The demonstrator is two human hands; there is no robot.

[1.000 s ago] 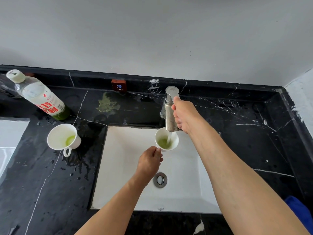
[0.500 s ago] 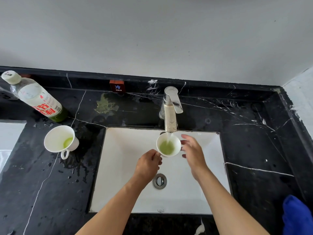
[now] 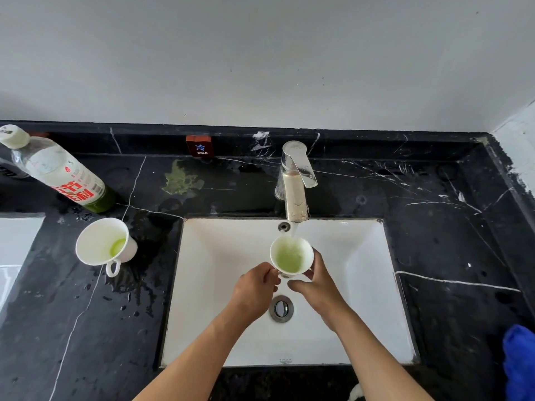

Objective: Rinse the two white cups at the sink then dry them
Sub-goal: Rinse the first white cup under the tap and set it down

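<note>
white cup under the stream, both hands on it

white cup sits upright in the falling water below the faucet, over the sink. left hand pinches its handle side; right hand cradles the far wall. second cup waits on the surface, well left, nearer the left hand.

Black marble counter, veined white and wet at 9 o'clock. At 10 o'clock, a plastic bottle with a white cap and red lettering. At 12 o'clock, a small red tag marked COLD on the backsplash, with a greenish stain just below it. At 4 o'clock, a blue cloth at the frame edge.
</note>
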